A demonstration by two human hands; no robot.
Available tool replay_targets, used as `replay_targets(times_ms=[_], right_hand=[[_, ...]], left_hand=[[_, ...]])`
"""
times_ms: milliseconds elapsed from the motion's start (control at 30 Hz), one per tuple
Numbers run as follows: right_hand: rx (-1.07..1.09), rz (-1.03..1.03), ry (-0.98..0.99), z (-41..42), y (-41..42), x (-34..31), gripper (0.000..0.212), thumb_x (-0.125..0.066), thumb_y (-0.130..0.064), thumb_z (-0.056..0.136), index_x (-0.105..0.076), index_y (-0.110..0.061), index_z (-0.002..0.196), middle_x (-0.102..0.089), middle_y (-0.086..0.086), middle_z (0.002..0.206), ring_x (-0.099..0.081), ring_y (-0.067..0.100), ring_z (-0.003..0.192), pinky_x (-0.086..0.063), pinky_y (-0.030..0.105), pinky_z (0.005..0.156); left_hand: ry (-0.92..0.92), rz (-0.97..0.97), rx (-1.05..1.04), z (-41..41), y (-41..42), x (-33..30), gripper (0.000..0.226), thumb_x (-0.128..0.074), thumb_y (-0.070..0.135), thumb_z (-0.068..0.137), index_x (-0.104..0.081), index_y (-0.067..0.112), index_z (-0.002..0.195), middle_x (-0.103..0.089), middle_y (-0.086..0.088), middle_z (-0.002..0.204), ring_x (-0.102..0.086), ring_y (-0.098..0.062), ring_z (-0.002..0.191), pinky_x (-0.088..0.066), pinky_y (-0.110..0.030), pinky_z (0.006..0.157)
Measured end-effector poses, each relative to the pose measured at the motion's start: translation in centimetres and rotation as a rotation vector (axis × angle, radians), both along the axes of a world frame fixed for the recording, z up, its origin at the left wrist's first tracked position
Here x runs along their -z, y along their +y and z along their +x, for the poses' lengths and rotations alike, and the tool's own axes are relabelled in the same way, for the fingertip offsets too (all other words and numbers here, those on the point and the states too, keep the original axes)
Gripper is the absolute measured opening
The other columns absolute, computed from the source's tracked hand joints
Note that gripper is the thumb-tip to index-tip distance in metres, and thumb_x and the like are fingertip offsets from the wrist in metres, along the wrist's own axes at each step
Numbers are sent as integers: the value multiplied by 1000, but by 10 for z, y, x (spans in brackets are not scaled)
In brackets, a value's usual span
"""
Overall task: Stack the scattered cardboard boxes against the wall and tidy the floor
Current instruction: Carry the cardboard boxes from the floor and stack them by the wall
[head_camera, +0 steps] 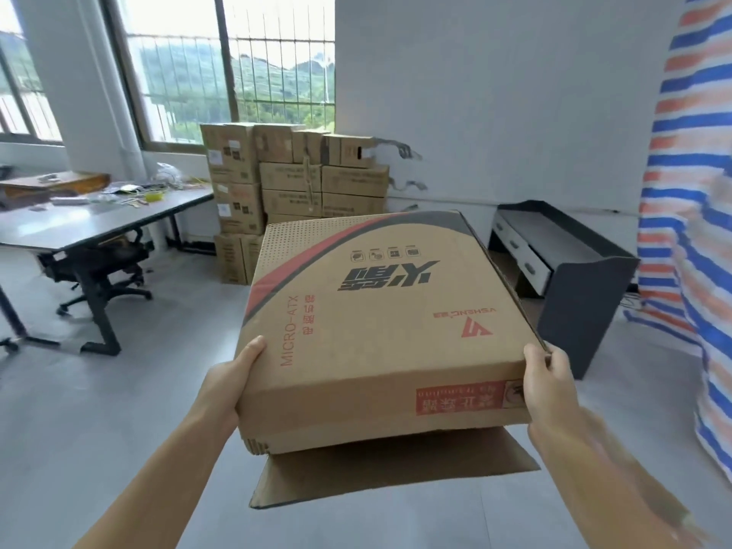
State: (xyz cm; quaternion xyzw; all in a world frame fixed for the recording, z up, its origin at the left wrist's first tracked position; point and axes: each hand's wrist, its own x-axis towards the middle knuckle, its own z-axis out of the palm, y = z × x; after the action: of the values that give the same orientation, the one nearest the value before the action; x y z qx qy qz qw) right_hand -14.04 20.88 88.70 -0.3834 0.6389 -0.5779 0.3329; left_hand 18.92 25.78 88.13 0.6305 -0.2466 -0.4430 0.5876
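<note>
I carry a large brown cardboard box (380,311) printed with red and black curves and "MICRO-ATX" at chest height, tilted away from me. My left hand (229,378) holds its near left corner, thumb lying along the top edge. My right hand (548,382) grips the near right corner, thumb on top. A loose bottom flap (388,469) hangs open under the box towards me. Ahead, a stack of several brown cardboard boxes (293,184) stands against the wall (515,93) below the window.
A grey desk (99,219) with clutter stands at the left, a black office chair (103,267) beneath it. A low black drawer cabinet (562,263) sits at the right by the wall. A striped blue, orange and white tarp (689,231) hangs along the right edge. Grey floor (158,390) stretches below.
</note>
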Motion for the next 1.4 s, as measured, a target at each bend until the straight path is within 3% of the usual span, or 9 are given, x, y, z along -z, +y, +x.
replay_targets(times_ms=[167, 333, 433, 533, 633, 767, 933, 1100, 1400], right_hand=[[-40, -47, -5, 28, -125, -2, 39, -39, -25, 97, -42, -11, 133, -49, -4, 84, -46, 8, 74, -37, 29, 58], [-14, -79, -13, 60, -255, -11, 40, -38, -26, 98, -40, -14, 136, -53, 1, 94, -50, 15, 79, -38, 30, 60], [1, -89, 22, 77, -333, -32, 37, -36, -27, 99, -41, -16, 135, -55, 8, 109, -48, 21, 87, -39, 12, 59], [45, -90, 36, 88, -399, -45, 42, -36, -28, 100, -37, -15, 140, -53, 13, 123, -44, 21, 94, -38, 21, 65], [80, -102, 88, 98, -467, -49, 42, -37, -26, 100, -38, -16, 140, -53, 10, 114, -46, 23, 93, -40, 9, 56], [49, -138, 70, 113, -582, -45, 43, -38, -30, 96, -37, -18, 138, -56, 12, 120, -53, 28, 104, -42, 35, 77], [26, -227, 59, 128, -731, -56, 37, -38, -27, 97, -42, -11, 131, -53, 10, 111, -48, 24, 95, -34, 30, 64], [-47, -289, 34, 145, -886, -93, 24, -37, -25, 97, -43, -14, 118, -52, 10, 111, -48, 25, 98, -40, 38, 79], [-124, -376, -28, 220, -1137, -130, 14, -35, -26, 99, -39, -14, 106, -43, -4, 82, -40, 10, 71, -32, 27, 58]], left_hand=[[14, -34, -44, 30, -116, 5, 31, -63, 38, 88, -64, 7, 91, -68, -9, 88, -64, -24, 77, -46, -31, 60], [15, -73, -24, 63, -261, -5, 32, -63, 38, 88, -65, 6, 89, -68, -10, 87, -64, -24, 76, -47, -31, 60], [28, -91, 11, 81, -349, -20, 34, -62, 39, 89, -65, 5, 92, -69, -10, 88, -64, -25, 77, -46, -31, 60], [44, -101, 26, 93, -427, -26, 36, -63, 41, 87, -65, 5, 95, -69, -9, 92, -65, -25, 81, -47, -31, 61], [63, -107, 27, 100, -496, -24, 36, -63, 41, 87, -64, 6, 95, -69, -8, 91, -65, -24, 80, -47, -30, 60], [89, -142, 11, 109, -591, -20, 31, -63, 39, 88, -63, 8, 88, -67, -7, 89, -63, -22, 77, -46, -30, 59], [94, -205, -32, 119, -726, -25, 30, -62, 38, 89, -63, 9, 89, -68, -7, 88, -64, -21, 76, -46, -29, 58], [91, -259, -70, 136, -868, -57, 34, -62, 42, 87, -65, 9, 92, -69, -8, 88, -64, -25, 79, -48, -33, 62], [88, -375, -168, 196, -1082, -96, 25, -61, 41, 89, -65, 16, 87, -69, -3, 87, -64, -22, 80, -48, -32, 64]])
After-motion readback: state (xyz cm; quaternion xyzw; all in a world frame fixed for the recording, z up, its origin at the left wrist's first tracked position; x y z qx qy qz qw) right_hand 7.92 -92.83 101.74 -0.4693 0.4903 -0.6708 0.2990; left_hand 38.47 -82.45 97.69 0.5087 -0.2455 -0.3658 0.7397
